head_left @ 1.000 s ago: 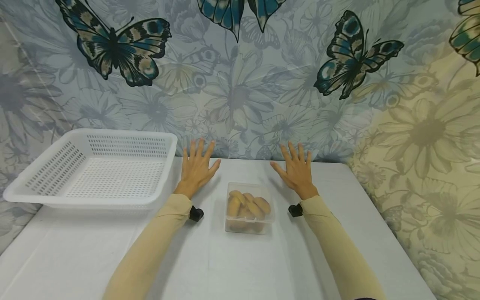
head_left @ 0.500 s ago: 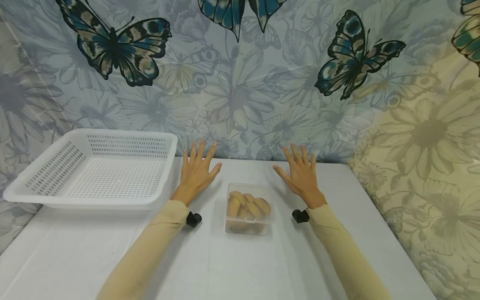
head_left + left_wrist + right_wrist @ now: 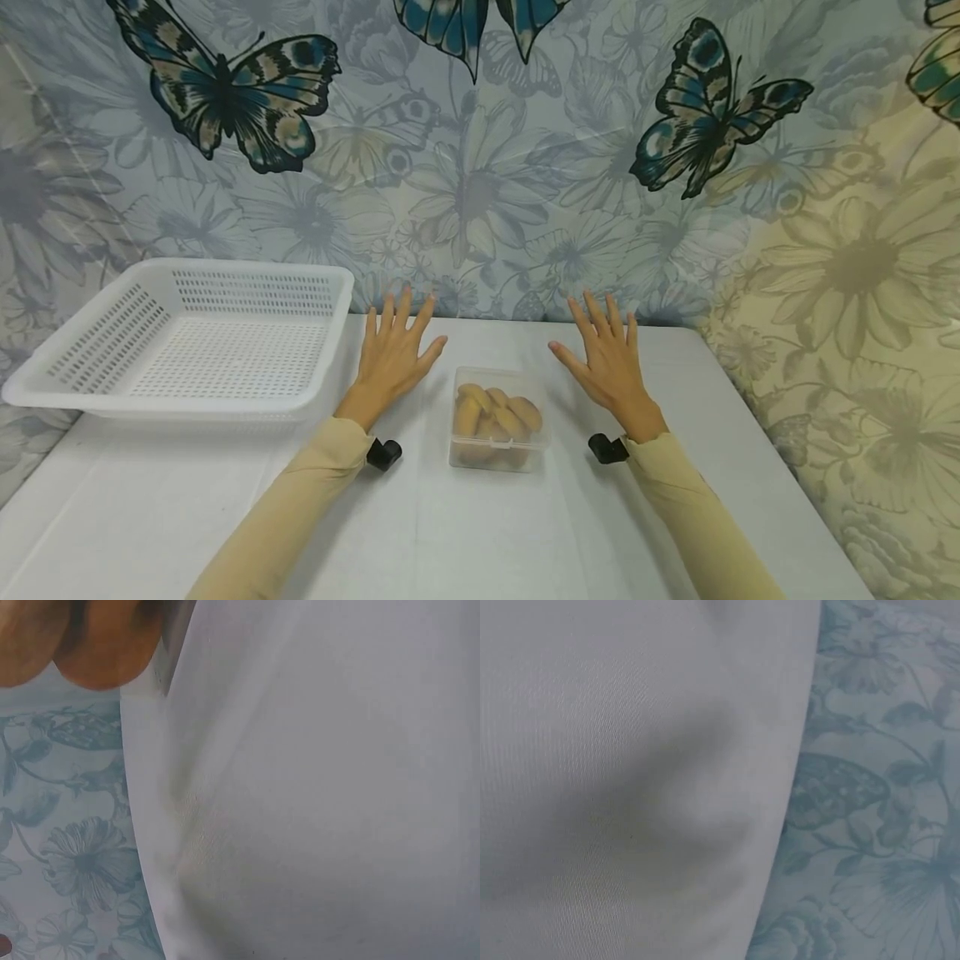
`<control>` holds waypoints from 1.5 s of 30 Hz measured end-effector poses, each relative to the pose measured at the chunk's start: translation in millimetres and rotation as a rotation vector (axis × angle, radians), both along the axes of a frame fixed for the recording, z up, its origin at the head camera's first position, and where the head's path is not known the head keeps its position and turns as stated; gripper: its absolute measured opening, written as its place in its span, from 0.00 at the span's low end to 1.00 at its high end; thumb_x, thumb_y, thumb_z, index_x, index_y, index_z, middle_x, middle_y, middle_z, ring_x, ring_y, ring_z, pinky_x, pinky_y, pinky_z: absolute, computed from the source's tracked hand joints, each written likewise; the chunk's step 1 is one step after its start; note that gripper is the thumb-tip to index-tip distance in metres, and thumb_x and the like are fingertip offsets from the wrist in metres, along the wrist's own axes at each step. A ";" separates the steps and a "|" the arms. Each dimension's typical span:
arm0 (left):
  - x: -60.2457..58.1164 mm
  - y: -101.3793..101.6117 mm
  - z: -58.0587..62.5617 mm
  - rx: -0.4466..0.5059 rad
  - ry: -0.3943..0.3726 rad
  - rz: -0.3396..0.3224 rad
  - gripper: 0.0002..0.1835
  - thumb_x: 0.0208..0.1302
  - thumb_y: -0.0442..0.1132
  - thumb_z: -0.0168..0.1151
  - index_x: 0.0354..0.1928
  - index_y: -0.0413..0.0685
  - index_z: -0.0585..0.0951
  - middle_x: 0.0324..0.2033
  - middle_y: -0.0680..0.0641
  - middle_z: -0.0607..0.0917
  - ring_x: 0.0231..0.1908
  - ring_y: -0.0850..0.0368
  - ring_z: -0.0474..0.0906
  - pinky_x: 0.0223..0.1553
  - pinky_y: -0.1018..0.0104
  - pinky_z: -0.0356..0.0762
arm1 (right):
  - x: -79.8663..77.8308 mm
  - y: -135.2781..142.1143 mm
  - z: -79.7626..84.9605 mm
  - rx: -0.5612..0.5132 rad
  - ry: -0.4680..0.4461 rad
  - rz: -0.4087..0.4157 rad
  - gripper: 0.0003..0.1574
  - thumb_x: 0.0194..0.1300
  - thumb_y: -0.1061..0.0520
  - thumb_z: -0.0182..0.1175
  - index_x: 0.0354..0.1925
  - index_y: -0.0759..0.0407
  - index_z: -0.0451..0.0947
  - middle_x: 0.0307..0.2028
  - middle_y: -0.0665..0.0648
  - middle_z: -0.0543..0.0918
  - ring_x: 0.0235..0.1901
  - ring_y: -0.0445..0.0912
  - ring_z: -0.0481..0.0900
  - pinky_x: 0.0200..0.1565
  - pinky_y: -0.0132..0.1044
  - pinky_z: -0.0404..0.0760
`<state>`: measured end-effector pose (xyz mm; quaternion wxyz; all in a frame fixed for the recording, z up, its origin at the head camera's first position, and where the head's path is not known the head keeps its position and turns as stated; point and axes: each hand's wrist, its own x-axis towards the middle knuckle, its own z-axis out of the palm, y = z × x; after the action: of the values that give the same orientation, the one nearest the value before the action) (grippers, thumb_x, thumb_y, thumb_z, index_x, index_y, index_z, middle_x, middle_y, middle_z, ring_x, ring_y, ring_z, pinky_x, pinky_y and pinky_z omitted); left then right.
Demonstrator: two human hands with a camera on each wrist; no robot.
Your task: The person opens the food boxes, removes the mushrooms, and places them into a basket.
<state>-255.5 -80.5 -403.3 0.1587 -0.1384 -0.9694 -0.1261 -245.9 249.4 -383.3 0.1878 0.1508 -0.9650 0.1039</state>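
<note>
My left hand (image 3: 390, 354) is spread palm-down over the back of the table, its fingers straight. My right hand (image 3: 609, 367) mirrors it on the other side, also with straight fingers and nothing held. Between and a little nearer than the hands stands a clear lidded plastic box (image 3: 498, 457) filled with several tan, oval pieces (image 3: 510, 422) that look like cookies. Blurred fingers (image 3: 109, 645) show at the top left of the left wrist view. Only the hand's soft shadow falls on the cloth in the right wrist view.
A white perforated plastic basket (image 3: 225, 358) stands at the back left, beside my left hand. White cloth covers the table (image 3: 480, 542). Close behind the table's far edge hangs a butterfly-and-flower fabric backdrop (image 3: 480, 192).
Both hands have drawn back slightly toward me, the right one also shifting a little to the right. The box and basket stay in place.
</note>
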 end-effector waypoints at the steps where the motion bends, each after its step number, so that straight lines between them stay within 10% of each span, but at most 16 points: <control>1: 1.3 0.1 -0.4 0.004 0.001 -0.003 0.36 0.74 0.65 0.39 0.78 0.60 0.54 0.77 0.39 0.54 0.76 0.34 0.48 0.74 0.33 0.46 | 1.8 -0.2 0.1 -0.003 0.002 0.006 0.51 0.69 0.27 0.48 0.78 0.49 0.50 0.79 0.60 0.50 0.78 0.63 0.40 0.72 0.71 0.36; 29: 47.2 6.1 1.9 0.110 0.015 -0.080 0.33 0.74 0.63 0.41 0.77 0.62 0.58 0.77 0.41 0.55 0.77 0.39 0.48 0.76 0.37 0.43 | 50.3 -7.9 -6.4 -0.151 0.032 0.124 0.47 0.69 0.35 0.56 0.76 0.55 0.57 0.77 0.63 0.53 0.77 0.67 0.44 0.70 0.72 0.46; 45: 62.9 9.0 1.9 0.165 -0.087 -0.176 0.33 0.75 0.62 0.43 0.77 0.61 0.57 0.77 0.41 0.57 0.77 0.39 0.50 0.76 0.39 0.47 | 66.4 -18.7 -8.7 -0.312 -0.174 0.216 0.45 0.70 0.45 0.59 0.78 0.48 0.53 0.78 0.60 0.52 0.78 0.63 0.41 0.70 0.72 0.47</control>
<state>-192.5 -71.6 -401.4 0.1154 -0.2039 -0.9458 -0.2247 -179.5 230.7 -392.0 0.1127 0.2130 -0.9280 0.2841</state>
